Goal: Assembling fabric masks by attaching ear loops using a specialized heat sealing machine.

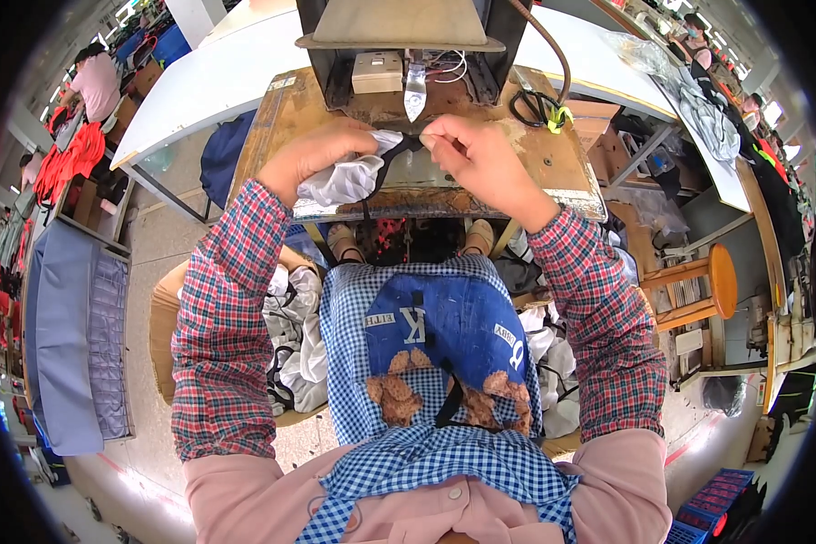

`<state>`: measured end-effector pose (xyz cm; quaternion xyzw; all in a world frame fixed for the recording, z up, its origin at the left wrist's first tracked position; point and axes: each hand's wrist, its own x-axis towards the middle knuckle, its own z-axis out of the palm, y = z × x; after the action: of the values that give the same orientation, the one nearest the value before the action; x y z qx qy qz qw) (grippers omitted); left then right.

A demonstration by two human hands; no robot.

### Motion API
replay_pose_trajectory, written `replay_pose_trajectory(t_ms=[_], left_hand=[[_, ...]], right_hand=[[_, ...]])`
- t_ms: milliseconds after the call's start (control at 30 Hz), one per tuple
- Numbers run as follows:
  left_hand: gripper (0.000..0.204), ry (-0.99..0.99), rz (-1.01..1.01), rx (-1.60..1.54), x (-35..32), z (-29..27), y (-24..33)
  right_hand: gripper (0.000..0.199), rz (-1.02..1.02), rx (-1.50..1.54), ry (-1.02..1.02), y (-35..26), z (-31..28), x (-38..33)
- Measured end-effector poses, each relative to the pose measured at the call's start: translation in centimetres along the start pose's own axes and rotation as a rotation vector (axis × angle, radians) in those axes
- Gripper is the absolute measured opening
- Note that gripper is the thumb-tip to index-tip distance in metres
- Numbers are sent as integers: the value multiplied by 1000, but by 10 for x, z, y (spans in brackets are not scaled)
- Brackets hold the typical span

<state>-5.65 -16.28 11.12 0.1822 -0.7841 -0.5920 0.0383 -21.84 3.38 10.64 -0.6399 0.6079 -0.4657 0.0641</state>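
My left hand is closed on a white cloth piece with black edging, which bunches under the fingers at the table's front. My right hand pinches the far end of the black edging, with thumb and forefinger pressed together. Between both hands the black strip runs across, and a thin dark tail hangs over the table edge. Just above it, a pointed metal tip juts down from a boxy machine. The tip and the strip look close; I cannot tell whether they touch.
The worn wooden table bears a cream switch box and a black cable loop. White garment pieces fill boxes beside my legs. A wooden stool stands right; white tables flank the machine. Other people sit farther off.
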Motion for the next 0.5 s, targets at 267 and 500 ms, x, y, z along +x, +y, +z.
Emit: replay_pose_trajectory(t_ms=[267, 500], left_hand=[[32, -39, 70, 85, 7, -9, 8], [30, -32, 6, 37, 12, -8, 13]], right_hand=[[12, 20, 15, 5, 5, -3, 12], [11, 48, 60, 69, 6, -2, 13]])
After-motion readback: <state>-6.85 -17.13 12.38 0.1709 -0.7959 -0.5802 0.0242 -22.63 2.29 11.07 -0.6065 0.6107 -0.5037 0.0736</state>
